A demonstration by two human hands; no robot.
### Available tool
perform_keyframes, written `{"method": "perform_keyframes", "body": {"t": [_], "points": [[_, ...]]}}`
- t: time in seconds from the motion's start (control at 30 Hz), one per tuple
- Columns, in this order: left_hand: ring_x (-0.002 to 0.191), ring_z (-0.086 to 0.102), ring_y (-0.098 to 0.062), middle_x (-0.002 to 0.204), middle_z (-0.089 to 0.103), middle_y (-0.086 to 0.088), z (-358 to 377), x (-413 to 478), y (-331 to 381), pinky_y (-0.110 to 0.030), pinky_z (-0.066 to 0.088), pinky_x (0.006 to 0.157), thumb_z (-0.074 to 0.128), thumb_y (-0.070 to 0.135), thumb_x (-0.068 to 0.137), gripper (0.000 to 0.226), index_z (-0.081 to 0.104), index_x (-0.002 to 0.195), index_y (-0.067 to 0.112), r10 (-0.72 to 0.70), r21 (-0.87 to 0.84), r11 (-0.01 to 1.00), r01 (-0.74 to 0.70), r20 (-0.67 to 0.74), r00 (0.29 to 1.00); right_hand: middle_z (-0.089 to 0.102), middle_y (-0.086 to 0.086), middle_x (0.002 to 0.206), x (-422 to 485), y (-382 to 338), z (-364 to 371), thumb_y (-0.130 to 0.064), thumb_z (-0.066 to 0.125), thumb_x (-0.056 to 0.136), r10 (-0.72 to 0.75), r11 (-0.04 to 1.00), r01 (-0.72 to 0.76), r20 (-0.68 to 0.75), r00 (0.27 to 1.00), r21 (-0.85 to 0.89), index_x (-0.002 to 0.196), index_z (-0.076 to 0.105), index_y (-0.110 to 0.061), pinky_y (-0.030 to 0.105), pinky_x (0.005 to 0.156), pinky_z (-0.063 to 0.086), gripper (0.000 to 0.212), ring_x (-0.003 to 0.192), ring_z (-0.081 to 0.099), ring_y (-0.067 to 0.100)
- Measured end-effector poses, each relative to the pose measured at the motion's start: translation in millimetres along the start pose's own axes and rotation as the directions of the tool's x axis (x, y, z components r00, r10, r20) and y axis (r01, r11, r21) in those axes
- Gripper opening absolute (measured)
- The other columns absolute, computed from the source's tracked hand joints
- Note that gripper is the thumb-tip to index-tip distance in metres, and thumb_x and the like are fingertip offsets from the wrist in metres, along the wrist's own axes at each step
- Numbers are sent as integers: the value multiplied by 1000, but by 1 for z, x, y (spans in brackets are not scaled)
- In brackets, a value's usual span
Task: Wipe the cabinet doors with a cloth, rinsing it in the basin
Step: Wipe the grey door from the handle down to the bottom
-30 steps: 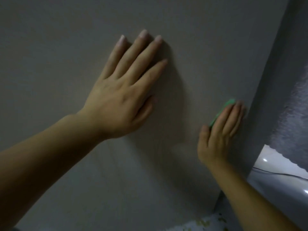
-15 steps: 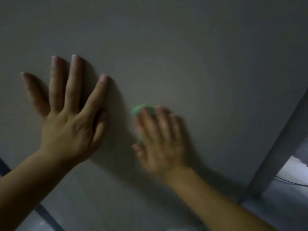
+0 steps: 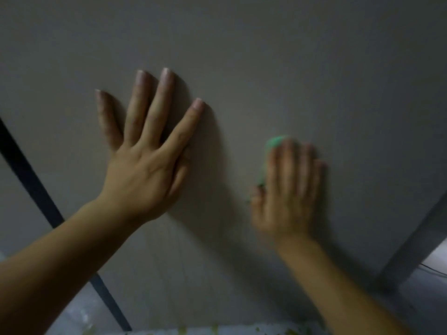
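Cabinet door [image 3: 290,68]: plain grey panel, fills most of the view.
Left hand [image 3: 145,170]: fingers spread wide, flat on the door, holding nothing.
Right hand [image 3: 287,197]: blurred, straight fingers pressing the cloth to the door.
Cloth [image 3: 273,143]: green, under the right hand, showing along its left edge.

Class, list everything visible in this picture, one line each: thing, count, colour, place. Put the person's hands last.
cabinet door: one, grey-beige, fills most of the view
gap: one, dark, slanting along the door's left edge
cloth: one, green, pressed against the door, right of centre
surface: one, pale with yellow-green specks, bottom edge
left hand: one, flat on the door, fingers spread
right hand: one, blurred, pressing the cloth to the door
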State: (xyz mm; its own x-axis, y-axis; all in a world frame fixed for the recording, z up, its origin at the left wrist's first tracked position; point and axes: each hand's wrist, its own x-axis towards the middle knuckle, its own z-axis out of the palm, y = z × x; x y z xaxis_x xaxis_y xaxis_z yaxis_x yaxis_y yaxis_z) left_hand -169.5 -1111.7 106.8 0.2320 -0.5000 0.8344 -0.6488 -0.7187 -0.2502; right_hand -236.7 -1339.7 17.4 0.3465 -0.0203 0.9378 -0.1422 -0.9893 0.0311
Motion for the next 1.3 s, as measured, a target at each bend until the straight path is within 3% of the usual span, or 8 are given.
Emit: {"method": "perform_keyframes", "body": {"t": [0.17, 0.27, 0.37, 0.7, 0.9, 1.0, 1.13, 1.3], "points": [[152, 15, -49, 161, 21, -34, -19, -19, -30, -69, 16, 120, 46, 9, 100, 55, 35, 152, -3, 28, -175, 984, -45, -101, 994, 20, 31, 161, 25, -19, -4, -40, 31, 102, 426, 905, -419, -118, 897, 80, 154, 21, 9, 65, 120, 14, 72, 150, 17, 51], [150, 17, -51, 157, 24, -38, -28, -45, -61, -70, 16, 119, 50, 8, 97, 50, 45, 147, -1, -29, -76, 997, 18, -140, 990, 19, 19, 164, 30, -99, 7, -43, 35, 99, 98, 991, -95, -28, 995, 92, 158, 17, 0, 60, 124, 0, 75, 152, 10, 44], [152, 9, -50, 161, 17, -33, -27, -68, -84, -73, 9, 118, 54, 17, 95, 60, 40, 152, 11, -169, 16, 985, 172, -93, 981, 14, 7, 166, 26, -152, 18, -45, 38, 101, -260, 964, 257, 43, 965, 71, 162, 8, -11, 52, 125, -3, 76, 156, -2, 32], [155, -2, -43, 166, 6, -27, -24, -125, -96, -67, 8, 121, 50, 28, 96, 67, 31, 158, 13, -458, -106, 887, 450, -76, 886, 20, 31, 161, 23, -110, 8, -46, 24, 101, 165, 985, -166, -25, 986, -46, 156, 17, 7, 67, 120, 14, 77, 149, 16, 52], [156, -14, -29, 168, -4, -19, -2, -166, -92, -60, 11, 125, 52, 33, 100, 70, 21, 162, 23, -546, -177, 827, 534, -24, 837, 3, 9, 169, 18, -184, 29, -46, 26, 104, -493, 861, 506, 160, 855, -54, 161, 2, -9, 50, 126, -5, 72, 156, -5, 31], [156, -9, -33, 167, 2, -23, 4, -175, -96, -54, 6, 127, 55, 31, 100, 68, 24, 160, 20, -546, -196, 828, 526, -67, 835, -11, 9, 169, 19, -135, 17, -43, 25, 105, -407, 895, 426, 149, 901, -129, 161, 2, -8, 52, 126, -2, 70, 156, -10, 32], [156, 2, -40, 165, 11, -28, 14, -196, -98, -61, 11, 124, 55, 22, 99, 63, 31, 157, 14, -517, -208, 845, 493, -76, 853, 14, 27, 163, 11, -140, 14, -45, 35, 102, -115, 984, 124, 79, 990, -131, 159, 5, 2, 64, 122, 11, 80, 150, 12, 49], [155, 10, -41, 164, 18, -27, 15, -216, -111, -65, 20, 121, 50, 7, 95, 60, 37, 154, 8, -448, -242, 876, 417, -91, 889, 1, 12, 168, -22, -232, 45, -48, 32, 102, -536, 829, 558, 225, 813, -40, 161, 0, -6, 51, 125, -9, 79, 154, -1, 33]]}}
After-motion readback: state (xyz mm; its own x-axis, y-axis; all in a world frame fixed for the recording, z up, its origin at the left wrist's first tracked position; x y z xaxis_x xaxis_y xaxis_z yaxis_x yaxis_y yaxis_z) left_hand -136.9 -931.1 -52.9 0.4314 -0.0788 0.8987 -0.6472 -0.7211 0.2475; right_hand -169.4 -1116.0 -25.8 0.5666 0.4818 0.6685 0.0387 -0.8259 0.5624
